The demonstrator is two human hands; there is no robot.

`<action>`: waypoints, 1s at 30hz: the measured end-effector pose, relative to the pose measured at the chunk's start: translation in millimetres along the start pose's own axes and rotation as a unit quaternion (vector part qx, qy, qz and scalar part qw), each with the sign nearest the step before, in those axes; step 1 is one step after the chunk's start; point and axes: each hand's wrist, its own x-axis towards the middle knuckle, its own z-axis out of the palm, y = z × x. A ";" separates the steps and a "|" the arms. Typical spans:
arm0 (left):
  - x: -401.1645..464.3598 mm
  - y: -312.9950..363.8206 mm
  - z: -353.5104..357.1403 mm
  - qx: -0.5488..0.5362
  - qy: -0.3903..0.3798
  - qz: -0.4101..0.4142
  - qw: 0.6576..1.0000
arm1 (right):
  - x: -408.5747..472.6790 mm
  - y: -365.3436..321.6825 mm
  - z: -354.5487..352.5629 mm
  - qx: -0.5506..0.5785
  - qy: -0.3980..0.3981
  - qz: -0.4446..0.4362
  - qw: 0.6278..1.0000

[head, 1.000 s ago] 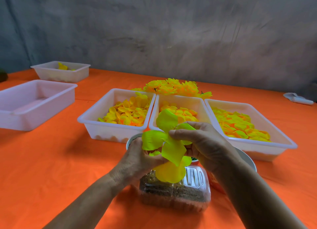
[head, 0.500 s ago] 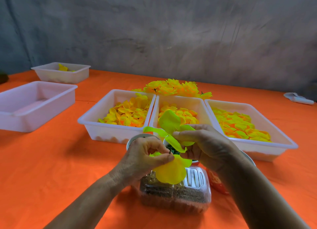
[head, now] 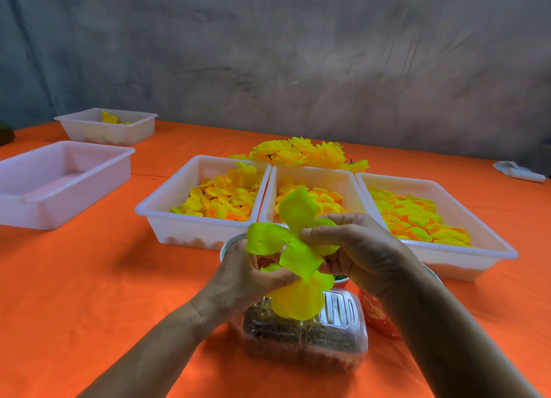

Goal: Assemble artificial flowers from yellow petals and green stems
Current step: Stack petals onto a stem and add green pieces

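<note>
Both hands met over the near middle of the orange surface (head: 89,293), working one unfinished flower, a yellow-green petal layer (head: 293,248) with several lobes spread out. The left hand (head: 250,275) had its grip closed from below, fingers curled round the hidden base of the layer, where a stem would presumably sit; no stem showed. The right hand (head: 357,248) pinched the layer near its centre, thumb and fingers closed on the fabric just beside the middle lobe.

The step in hand looked like seating the petal layer squarely on its core. To do it well, the left hand would have needed to keep the base steady while the right pressed at the centre, not on the lobes, since thin fabric petals crease and skew easily. Pressing off-centre would likely have left the layer tilted.

Directly under the flower lay a clear plastic box (head: 307,335) of brownish bits, with a white cup (head: 228,245) behind the left hand. Beyond stood three white trays of yellow petals: left tray (head: 167,209), middle tray (head: 310,174) and right tray (head: 477,242). Finished yellow flowers (head: 301,153) were heaped behind them.
</note>
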 end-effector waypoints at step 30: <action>-3.4 18.3 0.0 -0.020 -0.008 -0.032 0.999 | 6.4 12.4 -1.9 -0.034 0.034 -0.020 0.999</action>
